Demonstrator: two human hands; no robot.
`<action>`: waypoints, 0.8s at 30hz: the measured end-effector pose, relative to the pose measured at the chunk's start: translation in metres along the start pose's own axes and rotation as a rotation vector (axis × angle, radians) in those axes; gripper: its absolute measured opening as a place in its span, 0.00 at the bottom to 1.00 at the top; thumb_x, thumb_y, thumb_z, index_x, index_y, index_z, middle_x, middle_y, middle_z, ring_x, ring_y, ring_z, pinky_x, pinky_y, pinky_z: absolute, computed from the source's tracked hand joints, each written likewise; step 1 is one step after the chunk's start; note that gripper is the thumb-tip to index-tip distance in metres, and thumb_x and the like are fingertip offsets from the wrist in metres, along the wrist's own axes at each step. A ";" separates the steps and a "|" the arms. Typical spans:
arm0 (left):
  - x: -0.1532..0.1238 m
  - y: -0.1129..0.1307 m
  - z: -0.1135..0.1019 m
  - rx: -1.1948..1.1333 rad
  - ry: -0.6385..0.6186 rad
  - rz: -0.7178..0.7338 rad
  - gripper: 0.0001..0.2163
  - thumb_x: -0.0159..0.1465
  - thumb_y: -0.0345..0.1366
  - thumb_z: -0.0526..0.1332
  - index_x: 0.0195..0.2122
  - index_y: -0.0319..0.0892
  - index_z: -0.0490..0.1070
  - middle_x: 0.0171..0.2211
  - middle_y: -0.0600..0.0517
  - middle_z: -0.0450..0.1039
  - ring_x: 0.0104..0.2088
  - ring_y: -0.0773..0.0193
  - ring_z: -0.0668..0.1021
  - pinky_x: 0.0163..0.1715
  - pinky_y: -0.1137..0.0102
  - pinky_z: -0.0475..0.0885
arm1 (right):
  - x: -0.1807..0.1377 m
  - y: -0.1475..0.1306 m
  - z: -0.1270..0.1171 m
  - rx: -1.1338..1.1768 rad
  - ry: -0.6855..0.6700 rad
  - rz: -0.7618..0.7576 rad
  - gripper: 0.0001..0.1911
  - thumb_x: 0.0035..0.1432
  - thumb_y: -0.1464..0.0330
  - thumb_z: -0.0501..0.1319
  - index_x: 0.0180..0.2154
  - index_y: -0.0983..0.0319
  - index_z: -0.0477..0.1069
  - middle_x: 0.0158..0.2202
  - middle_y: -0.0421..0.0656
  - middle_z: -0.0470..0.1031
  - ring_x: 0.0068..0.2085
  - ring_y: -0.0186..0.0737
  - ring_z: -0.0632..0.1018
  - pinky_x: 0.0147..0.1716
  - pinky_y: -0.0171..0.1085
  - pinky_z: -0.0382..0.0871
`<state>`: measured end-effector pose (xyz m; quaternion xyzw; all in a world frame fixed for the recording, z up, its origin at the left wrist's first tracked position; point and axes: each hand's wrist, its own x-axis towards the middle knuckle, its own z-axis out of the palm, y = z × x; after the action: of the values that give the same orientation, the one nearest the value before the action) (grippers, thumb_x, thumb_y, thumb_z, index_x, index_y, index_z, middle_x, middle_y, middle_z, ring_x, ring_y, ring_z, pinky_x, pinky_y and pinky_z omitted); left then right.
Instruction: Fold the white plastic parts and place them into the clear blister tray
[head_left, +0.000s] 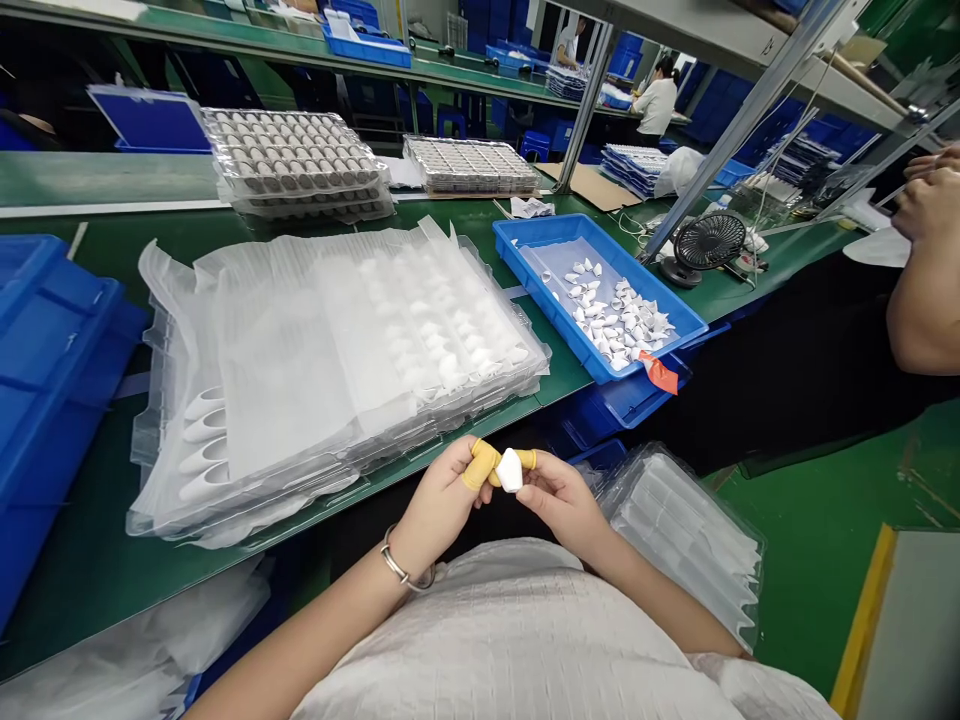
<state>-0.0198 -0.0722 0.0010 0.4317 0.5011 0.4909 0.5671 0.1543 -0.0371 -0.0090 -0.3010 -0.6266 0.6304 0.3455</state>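
Observation:
Both hands meet just below the table's front edge, pinching one small white plastic piece [510,470] between them. My left hand [442,500] wears a yellow finger cot on the thumb and a metal bracelet at the wrist. My right hand [562,500] has a yellow cot on a fingertip and grips the piece from the right. A stack of clear blister trays [330,350] under white foam sheets lies on the green table just ahead. A blue bin [596,290] with several of the same white pieces sits to the right.
A large blue crate [52,370] stands at the left. More filled trays [292,160] sit at the back. A small black fan [705,245] is beyond the bin. Another person's arm [922,280] is at the right edge. Clear trays [690,530] rest by my right knee.

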 end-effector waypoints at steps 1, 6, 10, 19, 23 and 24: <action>0.000 -0.001 -0.001 -0.006 0.004 -0.003 0.11 0.66 0.41 0.55 0.28 0.43 0.62 0.20 0.59 0.64 0.22 0.70 0.67 0.24 0.74 0.62 | 0.000 -0.001 0.000 -0.061 0.006 -0.019 0.16 0.59 0.59 0.63 0.46 0.58 0.74 0.39 0.44 0.74 0.39 0.40 0.75 0.42 0.40 0.70; -0.001 -0.006 -0.002 -0.028 0.009 -0.008 0.08 0.65 0.39 0.55 0.29 0.43 0.63 0.20 0.59 0.65 0.22 0.69 0.67 0.24 0.74 0.62 | 0.001 -0.009 -0.002 -0.299 -0.001 -0.107 0.11 0.62 0.62 0.61 0.44 0.59 0.74 0.36 0.43 0.72 0.38 0.39 0.73 0.41 0.38 0.69; -0.002 -0.005 -0.001 -0.009 0.012 0.005 0.11 0.66 0.42 0.55 0.29 0.43 0.62 0.21 0.59 0.64 0.23 0.69 0.67 0.25 0.73 0.63 | -0.001 -0.010 -0.001 -0.392 -0.006 -0.149 0.10 0.63 0.62 0.60 0.43 0.60 0.73 0.36 0.44 0.72 0.38 0.39 0.72 0.40 0.38 0.68; -0.006 -0.001 -0.002 0.160 0.005 0.049 0.12 0.65 0.43 0.56 0.27 0.43 0.63 0.23 0.58 0.65 0.25 0.68 0.67 0.27 0.72 0.62 | -0.004 -0.008 -0.001 -0.451 -0.019 -0.204 0.09 0.64 0.65 0.58 0.45 0.60 0.72 0.36 0.44 0.71 0.38 0.39 0.72 0.40 0.38 0.68; -0.006 -0.004 -0.003 0.078 -0.001 0.031 0.09 0.65 0.36 0.55 0.28 0.43 0.62 0.21 0.59 0.64 0.24 0.69 0.66 0.26 0.73 0.62 | -0.004 -0.007 -0.001 -0.351 -0.012 -0.157 0.11 0.64 0.64 0.59 0.45 0.60 0.73 0.36 0.44 0.71 0.38 0.39 0.73 0.39 0.38 0.68; -0.006 -0.004 -0.002 0.057 -0.002 0.025 0.09 0.65 0.36 0.55 0.28 0.43 0.62 0.20 0.60 0.64 0.23 0.70 0.66 0.26 0.73 0.62 | -0.004 -0.007 -0.001 -0.327 -0.010 -0.147 0.11 0.64 0.63 0.59 0.45 0.60 0.73 0.37 0.44 0.71 0.38 0.39 0.73 0.40 0.38 0.68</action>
<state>-0.0217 -0.0783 -0.0029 0.4545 0.5089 0.4829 0.5489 0.1574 -0.0401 -0.0024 -0.3034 -0.7429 0.4945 0.3340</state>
